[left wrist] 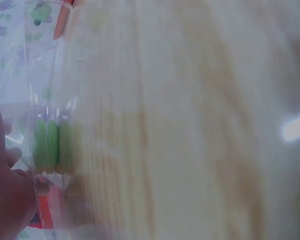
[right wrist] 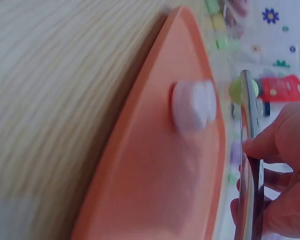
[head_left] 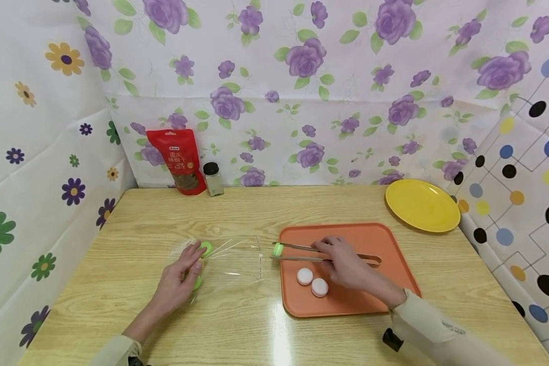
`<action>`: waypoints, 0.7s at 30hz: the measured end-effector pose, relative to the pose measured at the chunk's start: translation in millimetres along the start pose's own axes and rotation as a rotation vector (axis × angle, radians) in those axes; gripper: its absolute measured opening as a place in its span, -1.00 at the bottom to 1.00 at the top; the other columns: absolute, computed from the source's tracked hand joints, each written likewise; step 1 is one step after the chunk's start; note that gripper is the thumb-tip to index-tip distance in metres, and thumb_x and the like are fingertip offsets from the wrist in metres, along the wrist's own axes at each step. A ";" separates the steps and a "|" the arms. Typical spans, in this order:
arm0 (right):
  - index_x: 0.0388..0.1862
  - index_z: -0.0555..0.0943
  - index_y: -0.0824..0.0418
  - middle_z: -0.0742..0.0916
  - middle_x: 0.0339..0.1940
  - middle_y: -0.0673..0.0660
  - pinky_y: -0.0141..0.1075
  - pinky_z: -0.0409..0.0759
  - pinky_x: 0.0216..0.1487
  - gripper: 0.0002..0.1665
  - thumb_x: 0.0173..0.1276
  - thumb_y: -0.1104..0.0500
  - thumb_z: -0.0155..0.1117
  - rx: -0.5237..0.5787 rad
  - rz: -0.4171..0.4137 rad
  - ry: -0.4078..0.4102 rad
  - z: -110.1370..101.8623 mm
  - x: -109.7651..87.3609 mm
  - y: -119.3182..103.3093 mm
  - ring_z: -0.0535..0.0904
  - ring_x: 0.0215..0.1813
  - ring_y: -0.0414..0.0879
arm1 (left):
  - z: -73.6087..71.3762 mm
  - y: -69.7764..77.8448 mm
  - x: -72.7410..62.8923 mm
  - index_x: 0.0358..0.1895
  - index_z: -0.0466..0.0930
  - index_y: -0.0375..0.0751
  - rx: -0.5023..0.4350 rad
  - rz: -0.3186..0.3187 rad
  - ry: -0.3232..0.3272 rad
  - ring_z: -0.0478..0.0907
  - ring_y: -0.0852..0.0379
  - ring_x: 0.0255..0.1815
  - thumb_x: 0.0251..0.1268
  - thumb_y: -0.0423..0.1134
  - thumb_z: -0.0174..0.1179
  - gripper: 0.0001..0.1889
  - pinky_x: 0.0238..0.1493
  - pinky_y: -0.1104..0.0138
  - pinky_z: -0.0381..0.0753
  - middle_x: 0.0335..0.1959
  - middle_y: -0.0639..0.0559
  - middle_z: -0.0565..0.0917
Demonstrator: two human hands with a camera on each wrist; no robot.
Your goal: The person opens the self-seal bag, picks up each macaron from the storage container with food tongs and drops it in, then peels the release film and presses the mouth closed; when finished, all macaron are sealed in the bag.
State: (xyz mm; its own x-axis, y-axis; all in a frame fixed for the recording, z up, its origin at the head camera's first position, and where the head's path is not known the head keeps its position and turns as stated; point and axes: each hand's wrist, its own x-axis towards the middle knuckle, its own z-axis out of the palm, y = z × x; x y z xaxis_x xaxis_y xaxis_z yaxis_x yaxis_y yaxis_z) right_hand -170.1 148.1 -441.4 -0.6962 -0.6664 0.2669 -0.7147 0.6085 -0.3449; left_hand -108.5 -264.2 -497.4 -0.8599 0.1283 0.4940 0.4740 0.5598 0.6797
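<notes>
Green macaron (head_left: pixel 278 249) sits between metal tongs (head_left: pixel 302 260) at the left rim of the orange tray (head_left: pixel 366 301).
Likely light, fragile shell: hold across the rim, minimal squeeze. Right hand (head_left: pixel 347 265): fingers pinch the tongs' arms. Left hand (head_left: pixel 179 278): fingers curl over the clear plastic container (head_left: pixel 235 265), slick-looking. Two pale macarons (head_left: pixel 304 276) on tray; bench (head_left: pixel 238 325) underneath.

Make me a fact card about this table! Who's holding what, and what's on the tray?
Left grip: touching clear package
Inside package: more green macarons
Right grip: holding metal tongs
Between tongs' tips: one green macaron
On orange tray: two white macarons
Back right: yellow plate
Back left: red pouch, black-lidded jar
</notes>
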 end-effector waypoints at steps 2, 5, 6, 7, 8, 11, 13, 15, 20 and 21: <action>0.14 0.61 0.31 0.62 -0.08 0.21 -0.03 0.46 -0.17 -0.56 0.28 0.50 0.26 0.013 -0.027 -0.029 4.1 9.8 -8.6 0.48 -0.14 0.12 | -0.7 0.2 -0.7 0.23 0.55 -0.44 -0.003 0.003 0.003 0.23 -0.50 0.38 0.42 -0.51 0.12 -0.65 0.35 0.56 0.08 0.34 -0.44 0.41; 0.14 0.60 0.29 0.62 -0.06 0.20 -0.04 0.49 -0.15 -0.55 0.29 0.52 0.25 0.007 -0.090 -0.061 11.1 24.2 -21.7 0.49 -0.13 0.11 | -1.8 0.8 -1.4 0.23 0.55 -0.45 -0.007 0.003 0.002 0.22 -0.51 0.38 0.42 -0.52 0.12 -0.65 0.37 0.55 0.07 0.33 -0.45 0.41; 0.14 0.61 0.29 0.62 -0.06 0.20 -0.06 0.50 -0.17 -0.56 0.28 0.51 0.25 -0.003 -0.118 -0.063 13.9 28.7 -25.8 0.50 -0.14 0.11 | -2.2 0.9 -1.6 0.23 0.55 -0.45 -0.007 0.001 0.001 0.22 -0.51 0.38 0.42 -0.51 0.12 -0.65 0.37 0.54 0.07 0.33 -0.45 0.41; 0.13 0.61 0.29 0.62 -0.06 0.20 -0.10 0.50 -0.22 -0.56 0.28 0.51 0.25 -0.009 -0.143 -0.063 16.9 33.1 -29.7 0.50 -0.15 0.11 | -2.6 0.9 -1.5 0.23 0.55 -0.44 -0.005 -0.001 -0.001 0.22 -0.51 0.38 0.43 -0.51 0.12 -0.65 0.38 0.50 0.07 0.34 -0.45 0.41; 0.13 0.61 0.28 0.62 -0.06 0.20 -0.14 0.49 -0.27 -0.56 0.28 0.50 0.25 -0.012 -0.164 -0.065 19.5 37.8 -33.6 0.50 -0.17 0.11 | -3.0 1.1 -1.4 0.24 0.55 -0.44 -0.002 -0.004 -0.003 0.22 -0.50 0.39 0.43 -0.50 0.12 -0.65 0.40 0.44 0.09 0.34 -0.44 0.41; 0.15 0.61 0.25 0.61 -0.05 0.20 -0.24 0.39 -0.41 -0.57 0.30 0.45 0.26 -0.026 -0.188 -0.110 28.0 51.4 -45.2 0.46 -0.20 0.11 | -3.6 0.3 -0.8 0.25 0.54 -0.43 0.005 -0.009 -0.008 0.21 -0.49 0.40 0.45 -0.49 0.11 -0.65 0.41 0.33 0.11 0.35 -0.43 0.40; 0.19 0.59 0.23 0.61 -0.01 0.20 -0.27 0.34 -0.43 -0.57 0.34 0.42 0.25 -0.018 -0.173 -0.169 32.1 60.3 -54.0 0.44 -0.18 0.09 | -3.5 -0.5 -0.3 0.24 0.54 -0.44 0.004 -0.005 -0.004 0.21 -0.49 0.40 0.45 -0.49 0.11 -0.65 0.41 0.33 0.11 0.35 -0.44 0.40; 0.21 0.58 0.20 0.60 0.01 0.18 -0.26 0.33 -0.43 -0.55 0.36 0.42 0.23 -0.019 -0.161 -0.227 36.3 69.1 -62.5 0.42 -0.17 0.07 | -2.9 -1.5 -0.2 0.23 0.54 -0.46 -0.002 0.002 0.002 0.22 -0.50 0.39 0.44 -0.50 0.11 -0.66 0.41 0.40 0.08 0.34 -0.45 0.41; 0.20 0.60 0.17 0.60 0.00 0.16 -0.24 0.40 -0.39 -0.57 0.37 0.40 0.25 -0.014 -0.170 -0.264 47.8 85.9 -78.1 0.45 -0.14 0.08 | -1.9 -2.3 -1.0 0.22 0.55 -0.47 -0.008 0.015 0.015 0.24 -0.50 0.37 0.42 -0.51 0.13 -0.66 0.43 0.44 0.05 0.32 -0.47 0.42; 0.20 0.60 0.17 0.60 0.01 0.15 -0.23 0.43 -0.37 -0.57 0.37 0.39 0.26 -0.012 -0.171 -0.268 49.6 88.1 -80.3 0.46 -0.12 0.09 | -2.0 -2.3 -1.2 0.21 0.55 -0.47 -0.006 0.016 0.016 0.25 -0.49 0.37 0.42 -0.51 0.13 -0.66 0.43 0.43 0.05 0.32 -0.47 0.42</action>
State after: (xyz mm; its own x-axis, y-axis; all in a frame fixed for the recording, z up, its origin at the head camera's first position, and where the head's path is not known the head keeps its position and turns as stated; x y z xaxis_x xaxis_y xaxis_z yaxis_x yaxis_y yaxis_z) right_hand -170.7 19.2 -434.9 -0.5245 -0.8482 0.0733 -0.8218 0.4819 -0.3040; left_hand -108.2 -267.3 -498.6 -0.8492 0.1240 0.5133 0.4886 0.5532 0.6748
